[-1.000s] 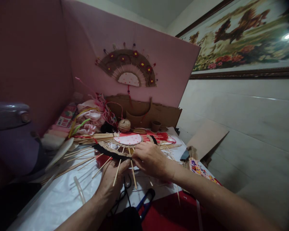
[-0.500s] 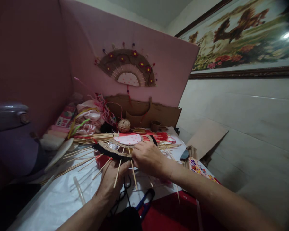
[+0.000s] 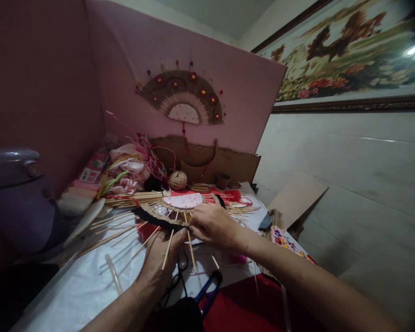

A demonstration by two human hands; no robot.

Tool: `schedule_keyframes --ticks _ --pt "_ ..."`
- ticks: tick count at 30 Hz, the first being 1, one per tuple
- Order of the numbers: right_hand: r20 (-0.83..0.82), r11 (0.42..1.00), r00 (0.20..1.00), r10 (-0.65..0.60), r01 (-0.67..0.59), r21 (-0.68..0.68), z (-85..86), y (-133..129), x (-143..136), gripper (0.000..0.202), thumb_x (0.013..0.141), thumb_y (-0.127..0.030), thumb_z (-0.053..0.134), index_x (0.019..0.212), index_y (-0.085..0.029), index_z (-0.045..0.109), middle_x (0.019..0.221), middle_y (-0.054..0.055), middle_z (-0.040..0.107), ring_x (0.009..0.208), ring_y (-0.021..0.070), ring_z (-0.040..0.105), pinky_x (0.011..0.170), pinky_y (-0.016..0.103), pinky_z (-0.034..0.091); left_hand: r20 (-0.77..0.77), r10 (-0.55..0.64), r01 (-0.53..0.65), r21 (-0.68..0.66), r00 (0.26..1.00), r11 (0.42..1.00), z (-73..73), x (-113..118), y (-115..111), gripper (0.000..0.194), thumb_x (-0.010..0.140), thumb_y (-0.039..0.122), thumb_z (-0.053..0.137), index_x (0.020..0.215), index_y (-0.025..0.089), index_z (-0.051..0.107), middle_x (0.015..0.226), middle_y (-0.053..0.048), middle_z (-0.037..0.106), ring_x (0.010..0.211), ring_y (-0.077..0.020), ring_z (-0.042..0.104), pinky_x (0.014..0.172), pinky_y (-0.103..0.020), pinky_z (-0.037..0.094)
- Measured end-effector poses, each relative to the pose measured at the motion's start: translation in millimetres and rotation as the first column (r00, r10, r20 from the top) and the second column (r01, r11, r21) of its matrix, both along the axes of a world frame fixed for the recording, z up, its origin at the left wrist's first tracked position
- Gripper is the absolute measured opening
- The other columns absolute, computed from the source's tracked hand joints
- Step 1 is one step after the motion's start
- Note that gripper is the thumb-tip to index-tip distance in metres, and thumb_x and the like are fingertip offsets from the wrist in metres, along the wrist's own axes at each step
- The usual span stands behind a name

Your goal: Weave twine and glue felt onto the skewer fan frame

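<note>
A half-finished craft fan lies between my hands, with a dotted half-round centre (image 3: 183,200) and thin wooden sticks (image 3: 168,249) spreading out from it. A curved band (image 3: 159,219) of black and tan cord runs across the sticks. My left hand (image 3: 161,251) grips the fan from below, its thumb on the band's lower edge. My right hand (image 3: 212,224) is closed at the band's end near the middle, fingers pinched; what lies inside them is hidden. Black cord (image 3: 180,272) trails down below the fan. Blue-handled thread snips (image 3: 209,288) lie near the front.
A finished fan (image 3: 186,97) hangs on the pink board. Behind the work stand a twine ball (image 3: 178,180), a small brown pot (image 3: 223,180) and torn cardboard (image 3: 242,163). Bundled sticks (image 3: 138,199) and pink fabric (image 3: 129,161) lie left. A glue stick (image 3: 114,274) rests on the white cover.
Both hands stay at nearly the same place on the fan. My right hand's fingers have shifted slightly at the band, and the fan's lower sticks have moved a little left.
</note>
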State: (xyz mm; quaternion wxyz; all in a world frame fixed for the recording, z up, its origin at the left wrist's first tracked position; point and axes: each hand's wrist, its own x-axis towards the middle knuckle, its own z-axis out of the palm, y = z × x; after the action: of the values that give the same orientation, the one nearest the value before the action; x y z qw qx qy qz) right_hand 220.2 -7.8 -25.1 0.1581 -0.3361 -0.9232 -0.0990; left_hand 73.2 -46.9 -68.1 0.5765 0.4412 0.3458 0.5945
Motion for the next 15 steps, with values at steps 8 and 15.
schedule_keyframes --ticks 8,15 --pt "0.034 1.000 0.999 0.001 -0.001 0.014 3.6 -5.4 0.9 0.010 0.081 -0.019 0.053 0.077 -0.015 0.061 0.078 0.004 0.063 0.078 0.0154 0.053 0.071 0.027 0.036 -0.012 0.005 -0.004 0.031 1.000 1.000 -2.8 -0.6 1.4 0.037 0.070 0.025 0.067 0.105 0.017 0.064 0.097 -0.008 0.069 0.091 -0.0244 0.061 0.075 -0.030 0.048" --pt "0.099 0.995 0.994 -0.034 0.024 0.098 4.0 -6.5 -3.8 0.012 0.080 -0.021 0.052 0.073 -0.016 0.060 0.077 0.004 0.063 0.076 0.0172 0.053 0.069 0.029 0.035 -0.008 0.050 -0.050 0.013 0.999 0.999 -7.9 1.5 7.2 0.034 0.068 0.026 0.068 0.100 0.015 0.065 0.093 -0.007 0.069 0.084 -0.0215 0.062 0.073 -0.030 0.048"
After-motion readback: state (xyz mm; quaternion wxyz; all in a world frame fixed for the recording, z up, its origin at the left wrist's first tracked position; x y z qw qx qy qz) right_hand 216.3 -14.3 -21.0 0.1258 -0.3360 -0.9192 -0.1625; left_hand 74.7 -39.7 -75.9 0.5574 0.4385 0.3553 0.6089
